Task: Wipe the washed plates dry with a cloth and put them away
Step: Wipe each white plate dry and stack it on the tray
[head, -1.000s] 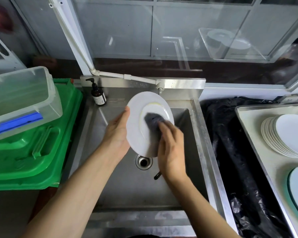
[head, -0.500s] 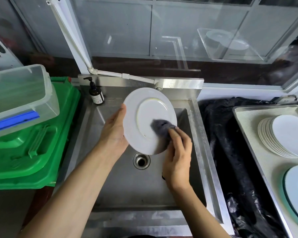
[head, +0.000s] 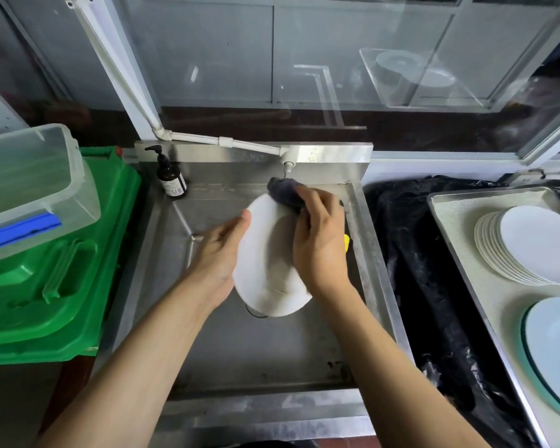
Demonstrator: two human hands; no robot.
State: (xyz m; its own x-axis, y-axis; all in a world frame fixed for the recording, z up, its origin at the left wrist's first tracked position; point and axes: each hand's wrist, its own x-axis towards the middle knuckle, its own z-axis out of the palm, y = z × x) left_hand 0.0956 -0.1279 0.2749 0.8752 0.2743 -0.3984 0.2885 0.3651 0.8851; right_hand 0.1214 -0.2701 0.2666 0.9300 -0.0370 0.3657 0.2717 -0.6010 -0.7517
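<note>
Left hand (head: 219, 253) at nine o'clock of the plate (head: 265, 270), fingers (head: 236, 226) spread along the rim and propping it tilted above the sink (head: 207, 334). At the plate's one o'clock the right hand (head: 320, 244) has its fingers curled round the dark cloth (head: 283, 192), pressing it on the top edge. Best play here, I reckon: firm rim support, rotate, sweep the whole edge, then off to the plate stack (head: 524, 247) at three o'clock.
</note>
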